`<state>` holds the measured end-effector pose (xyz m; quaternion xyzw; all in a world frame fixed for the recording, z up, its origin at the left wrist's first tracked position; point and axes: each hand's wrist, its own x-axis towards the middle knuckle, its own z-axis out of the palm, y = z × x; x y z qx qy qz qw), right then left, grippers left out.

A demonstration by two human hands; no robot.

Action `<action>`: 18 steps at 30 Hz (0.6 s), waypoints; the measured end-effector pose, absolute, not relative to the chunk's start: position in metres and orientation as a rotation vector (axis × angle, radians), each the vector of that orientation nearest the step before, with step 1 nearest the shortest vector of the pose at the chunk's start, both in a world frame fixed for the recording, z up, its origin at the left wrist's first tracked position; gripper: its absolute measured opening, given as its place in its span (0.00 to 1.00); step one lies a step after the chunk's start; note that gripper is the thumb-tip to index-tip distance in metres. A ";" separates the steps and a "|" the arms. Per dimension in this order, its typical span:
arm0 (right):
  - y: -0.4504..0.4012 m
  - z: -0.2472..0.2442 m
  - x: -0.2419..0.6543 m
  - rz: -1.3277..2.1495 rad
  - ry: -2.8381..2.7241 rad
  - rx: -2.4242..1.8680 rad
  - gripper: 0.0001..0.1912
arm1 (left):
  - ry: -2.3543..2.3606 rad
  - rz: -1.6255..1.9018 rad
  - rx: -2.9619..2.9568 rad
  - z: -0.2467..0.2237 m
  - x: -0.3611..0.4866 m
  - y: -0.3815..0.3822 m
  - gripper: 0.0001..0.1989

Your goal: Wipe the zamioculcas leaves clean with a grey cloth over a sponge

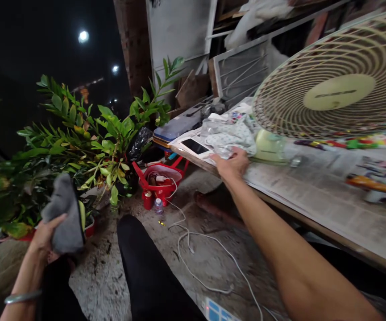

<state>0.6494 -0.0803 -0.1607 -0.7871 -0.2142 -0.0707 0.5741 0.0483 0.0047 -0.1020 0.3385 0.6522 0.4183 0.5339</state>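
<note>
On the left, my left hand is closed around a grey, soft-looking shoe with a dark edge, held upright beside the plants. My right hand reaches to the near edge of the table. Its thumb is spread away from the bent fingers, and the fingertips touch or nearly touch a crumpled clear plastic bag. Just left of that thumb lies a white phone with a dark screen.
A pale green fan stands on the newspaper-covered table. Below is a red basket, with a red can and a small bottle. A white cable loops over the floor. Leafy plants fill the left.
</note>
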 end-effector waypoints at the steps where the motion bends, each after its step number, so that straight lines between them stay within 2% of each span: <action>1: -0.081 -0.162 0.650 -0.178 -0.425 -1.806 0.24 | 1.549 0.909 0.869 -0.112 0.052 -0.002 0.21; 5: -0.091 -0.160 0.634 -0.186 -0.325 -1.716 0.26 | 1.479 0.745 0.936 -0.145 0.038 -0.040 0.28; 9: -0.110 -0.144 0.567 -0.104 -0.545 -1.608 0.26 | 1.496 0.803 0.888 -0.145 0.011 -0.055 0.31; 13: -0.137 -0.109 0.471 0.102 -0.887 -1.419 0.27 | 1.534 0.863 0.862 -0.139 0.004 -0.053 0.29; 18: -0.174 -0.059 0.380 0.432 -1.288 -1.162 0.24 | 1.487 0.882 0.840 -0.141 0.009 -0.066 0.34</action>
